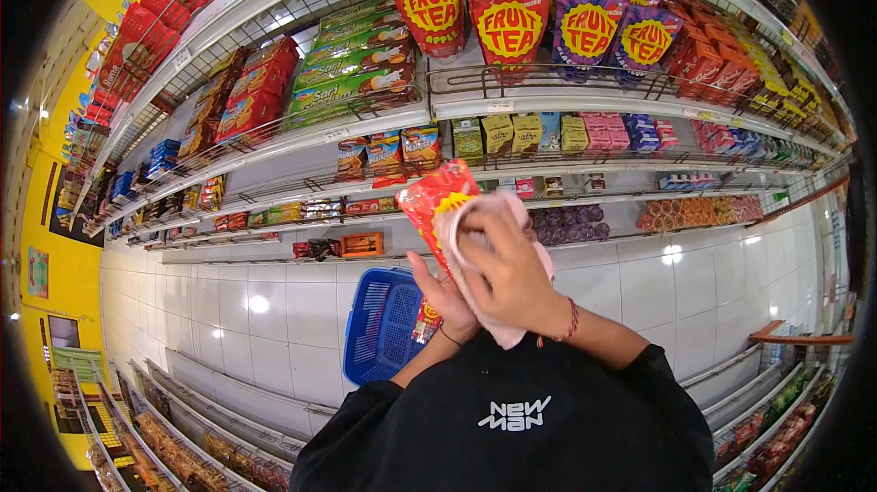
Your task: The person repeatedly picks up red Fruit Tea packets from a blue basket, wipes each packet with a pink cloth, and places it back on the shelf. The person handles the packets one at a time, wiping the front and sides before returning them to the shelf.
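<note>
A red Fruit Tea pouch (433,203) is held tilted in front of my chest. My left hand (449,297) supports it from below, its palm up and partly hidden. Over the pouch's front lies a pink cloth (503,327), which my right hand (503,262) grips with bent fingers and presses against the pouch. Below and to the left, a blue plastic basket (384,327) rests on the tiled floor with another red pouch (427,321) inside it.
Ahead, a wire-fronted shelf (548,94) holds red and purple Fruit Tea pouches (510,26), green biscuit packs (356,74) and small drink cartons (527,132). More racks with snacks (178,451) stand behind me on both sides.
</note>
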Motion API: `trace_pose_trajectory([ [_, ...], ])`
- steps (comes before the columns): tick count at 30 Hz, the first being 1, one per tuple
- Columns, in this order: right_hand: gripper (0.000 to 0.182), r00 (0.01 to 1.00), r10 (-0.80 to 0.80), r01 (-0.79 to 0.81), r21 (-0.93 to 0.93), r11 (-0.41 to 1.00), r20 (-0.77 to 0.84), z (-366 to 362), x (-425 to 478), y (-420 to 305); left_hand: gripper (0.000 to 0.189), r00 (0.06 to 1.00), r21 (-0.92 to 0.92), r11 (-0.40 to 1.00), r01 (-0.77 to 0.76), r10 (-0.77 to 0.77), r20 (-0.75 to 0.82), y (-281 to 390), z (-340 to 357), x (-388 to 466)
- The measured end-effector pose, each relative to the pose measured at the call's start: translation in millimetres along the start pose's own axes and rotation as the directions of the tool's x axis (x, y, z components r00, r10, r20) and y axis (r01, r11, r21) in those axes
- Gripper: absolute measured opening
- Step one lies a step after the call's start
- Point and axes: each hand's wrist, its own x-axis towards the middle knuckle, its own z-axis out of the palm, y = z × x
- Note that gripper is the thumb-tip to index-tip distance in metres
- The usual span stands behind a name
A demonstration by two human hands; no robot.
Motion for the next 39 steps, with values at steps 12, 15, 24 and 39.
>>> trace_pose_trajectory([
  [12,0.028,0.989,-0.147,0.143,0.132,0.981,0.022,2,6,8,0.094,0.983,0.150,0.988,-0.020,-0.008,0.185,2,-7,0],
  [15,0.027,0.987,-0.080,0.094,0.099,0.991,-0.137,-3,36,18,0.085,0.989,0.313,0.950,0.024,-0.068,0.131,-6,-16,-16],
  [24,0.031,0.993,0.096,-0.086,0.125,0.988,-0.072,6,-1,12,0.061,0.969,0.152,0.970,-0.191,0.162,0.184,3,-17,9],
  [39,0.026,0.956,0.228,-0.183,0.230,0.956,-0.186,9,5,37,0.058,0.972,-0.062,0.995,-0.080,0.092,0.215,-4,-16,7],
])
